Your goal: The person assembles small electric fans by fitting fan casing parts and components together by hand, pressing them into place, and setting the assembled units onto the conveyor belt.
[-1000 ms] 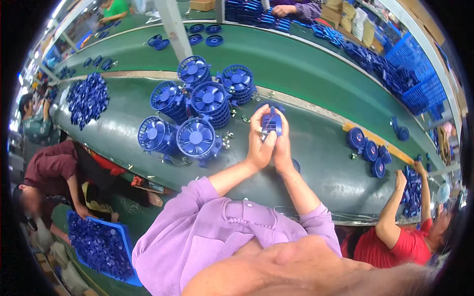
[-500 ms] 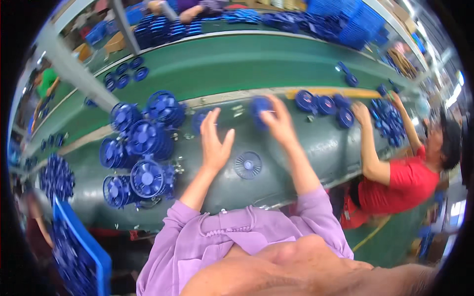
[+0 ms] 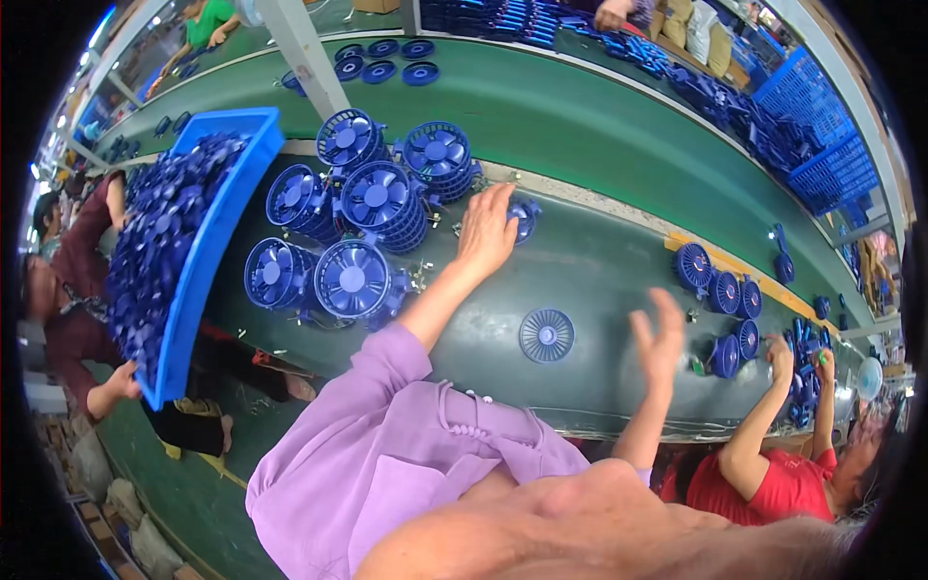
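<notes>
My left hand [image 3: 486,230] reaches over the dark green work surface with its fingers stretched out. Right beside its thumb and fingertips is a small blue fan housing [image 3: 525,220], partly hidden by the hand; whether they touch I cannot tell. My right hand [image 3: 659,340] is raised above the surface, fingers apart, slightly blurred and holding nothing. Between my arms lies a round blue fan grille [image 3: 547,335] with radial slats. To the left of my left hand stand several stacks of blue fan housings [image 3: 379,198] with blades inside.
At left, a person carries a blue crate [image 3: 184,338] of blue parts beside the table. A co-worker in a red shirt [image 3: 773,488] handles parts at right, near several blue fan housings [image 3: 725,293]. Behind a pale ledge runs a green belt [image 3: 570,145] with round blue parts [image 3: 380,71].
The view has swung left, bringing the blue crate fully into sight. My right hand, earlier at a blue fan housing, has come away from it, nearer to me. My left hand stays extended.
</notes>
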The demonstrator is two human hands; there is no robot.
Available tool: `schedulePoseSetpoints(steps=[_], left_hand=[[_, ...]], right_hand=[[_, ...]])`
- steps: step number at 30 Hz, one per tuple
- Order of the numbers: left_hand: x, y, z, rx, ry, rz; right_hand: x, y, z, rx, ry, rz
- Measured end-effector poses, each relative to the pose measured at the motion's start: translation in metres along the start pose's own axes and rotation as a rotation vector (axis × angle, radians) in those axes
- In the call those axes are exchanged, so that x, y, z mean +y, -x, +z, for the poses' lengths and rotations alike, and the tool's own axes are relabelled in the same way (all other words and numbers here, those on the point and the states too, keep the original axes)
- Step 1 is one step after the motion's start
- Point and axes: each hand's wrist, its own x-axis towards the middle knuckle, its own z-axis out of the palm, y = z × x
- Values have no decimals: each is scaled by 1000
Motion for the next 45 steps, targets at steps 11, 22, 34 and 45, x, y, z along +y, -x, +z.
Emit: schedulePoseSetpoints(steps=[11, 22, 34, 45], left_hand=[[-1, 6, -8, -103, -56, -202], [8, 9, 12, 76, 943, -454], [4, 0, -2, -188, 2110, -770], [58, 20, -5, 353, 665, -266]], right_hand=[[-68, 11, 57, -540, -55, -331], [-100, -68, 82, -223, -850, 272], [-130, -91, 128, -94, -180, -486], [-104, -62, 171, -263, -966, -81]])
